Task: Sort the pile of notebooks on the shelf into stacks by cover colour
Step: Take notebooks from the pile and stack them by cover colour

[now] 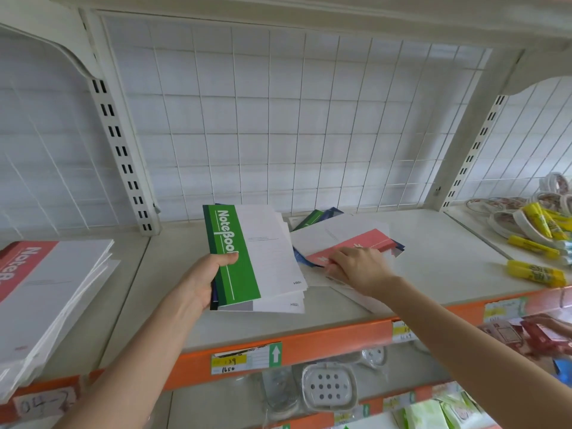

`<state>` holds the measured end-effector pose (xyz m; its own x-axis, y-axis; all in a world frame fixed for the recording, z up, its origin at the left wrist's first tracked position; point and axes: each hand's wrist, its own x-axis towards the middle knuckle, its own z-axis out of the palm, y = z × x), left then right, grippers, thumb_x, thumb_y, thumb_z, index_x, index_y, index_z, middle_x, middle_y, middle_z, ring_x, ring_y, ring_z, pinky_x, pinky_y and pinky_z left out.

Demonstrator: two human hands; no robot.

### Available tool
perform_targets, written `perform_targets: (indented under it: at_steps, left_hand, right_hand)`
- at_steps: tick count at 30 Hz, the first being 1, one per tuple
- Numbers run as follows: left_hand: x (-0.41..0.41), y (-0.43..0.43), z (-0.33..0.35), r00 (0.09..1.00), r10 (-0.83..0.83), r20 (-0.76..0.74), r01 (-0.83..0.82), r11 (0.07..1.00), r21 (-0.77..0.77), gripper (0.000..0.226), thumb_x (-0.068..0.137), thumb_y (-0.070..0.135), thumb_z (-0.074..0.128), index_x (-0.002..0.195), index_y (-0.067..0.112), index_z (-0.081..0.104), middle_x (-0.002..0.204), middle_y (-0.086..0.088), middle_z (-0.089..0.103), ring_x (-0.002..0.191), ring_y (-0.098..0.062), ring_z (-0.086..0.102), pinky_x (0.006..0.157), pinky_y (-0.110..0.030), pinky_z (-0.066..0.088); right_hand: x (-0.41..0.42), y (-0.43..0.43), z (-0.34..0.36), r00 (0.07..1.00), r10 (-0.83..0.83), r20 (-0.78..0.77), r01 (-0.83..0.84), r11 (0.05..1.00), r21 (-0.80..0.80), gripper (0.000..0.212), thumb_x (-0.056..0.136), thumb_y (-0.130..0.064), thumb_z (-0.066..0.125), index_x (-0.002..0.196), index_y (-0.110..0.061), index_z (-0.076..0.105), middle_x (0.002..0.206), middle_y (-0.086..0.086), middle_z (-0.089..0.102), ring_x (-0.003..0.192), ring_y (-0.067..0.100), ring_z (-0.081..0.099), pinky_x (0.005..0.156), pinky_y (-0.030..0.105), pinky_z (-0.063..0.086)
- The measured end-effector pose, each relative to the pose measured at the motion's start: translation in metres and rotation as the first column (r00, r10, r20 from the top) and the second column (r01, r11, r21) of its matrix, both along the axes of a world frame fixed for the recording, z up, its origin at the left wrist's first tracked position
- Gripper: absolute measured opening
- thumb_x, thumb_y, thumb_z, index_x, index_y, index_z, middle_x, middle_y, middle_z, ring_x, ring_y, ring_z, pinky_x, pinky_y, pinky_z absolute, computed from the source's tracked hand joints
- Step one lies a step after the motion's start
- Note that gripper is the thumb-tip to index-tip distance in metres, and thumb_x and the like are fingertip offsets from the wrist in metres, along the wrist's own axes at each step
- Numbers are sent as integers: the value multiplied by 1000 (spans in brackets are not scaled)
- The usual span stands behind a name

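Note:
My left hand (202, 281) grips a small stack of notebooks by the spine, a green-and-white notebook (247, 258) on top, held just above the white shelf (433, 252). My right hand (356, 267) lies on a red-and-white notebook (356, 243) that tops the loose pile (322, 224) at the shelf's middle, fingers curled at its near edge. Blue and green covers stick out from under the pile. A stack of red-and-white notebooks (46, 286) lies in the bay to the left.
Yellow glue sticks (535, 274) and rolls of tape (507, 212) lie on the right bay. A wire grid backs the shelf. The orange shelf edge (325, 342) carries price labels. Packaged goods sit on the lower shelves, and another person's hand (557, 328) shows at the far right.

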<state>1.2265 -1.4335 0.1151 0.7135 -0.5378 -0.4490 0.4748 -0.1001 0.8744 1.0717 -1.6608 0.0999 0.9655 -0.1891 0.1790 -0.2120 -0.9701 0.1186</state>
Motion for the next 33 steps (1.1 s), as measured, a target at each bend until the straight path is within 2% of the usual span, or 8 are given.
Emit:
perform_targets:
  at_steps: [5,7,12,16,20,23,27,33]
  left_hand:
    - [-4,6,-2,999,45,-17,-45,999,-29,8,92,4,53,88,9,58,85,-13,62,74,-27,59,65,-37,47]
    - [-7,6,-3,998,58,-27,-59,997,-42,6,93,4,52,94,6,57,86,-13,61,73,-26,58,72,-40,47]
    - [-8,9,-3,996,64,-68,-68,995,-71,10,95,5,51,104,7,54,81,-12,60,70,-25,58,59,-35,45]
    - [1,18,-4,996,61,-71,-66,995,-74,9,94,3,51,101,6,56,84,-13,62,70,-26,58,66,-38,46]
    - [8,19,-5,997,46,-63,-51,996,-75,13,93,3,52,105,6,56,93,-14,62,75,-27,59,66,-36,47]
    - [9,18,-5,998,24,-65,-29,997,-77,13,92,2,53,105,6,56,96,-15,62,76,-27,59,67,-37,46]
    - [10,17,-4,998,-17,-67,12,997,-74,11,92,3,53,101,7,56,88,-12,62,74,-26,59,67,-37,47]
    - [13,19,-1,997,-56,-59,51,996,-74,15,93,4,53,108,6,56,86,-12,62,74,-26,59,62,-34,47]
  right_hand:
    - [31,28,25,982,-178,-55,174,982,-68,23,99,-15,34,112,-3,49,84,6,61,75,25,61,56,29,32]
    - [52,42,30,973,-229,-6,229,973,-7,24,99,-20,40,112,-2,49,78,4,57,71,23,58,57,28,35]
    - [90,73,33,925,-357,-134,372,921,117,31,95,-17,38,123,-7,45,116,14,60,104,32,57,74,33,39]
    - [62,56,18,858,-424,-290,486,852,195,39,92,-35,44,119,-7,46,124,18,50,110,36,51,89,43,46]
    - [39,55,10,801,-488,-345,575,789,219,61,90,-47,43,134,-6,33,139,21,31,128,41,32,101,52,37]
    - [33,61,11,782,-529,-329,613,747,258,62,88,-41,50,132,1,36,137,23,36,127,37,35,104,43,38]
    - [31,62,14,720,-580,-380,684,687,247,40,76,-48,44,92,-12,50,116,21,55,106,35,51,92,41,47]
    - [31,74,30,732,-556,-394,656,733,182,29,95,-9,37,117,1,52,122,14,56,109,26,55,86,27,44]
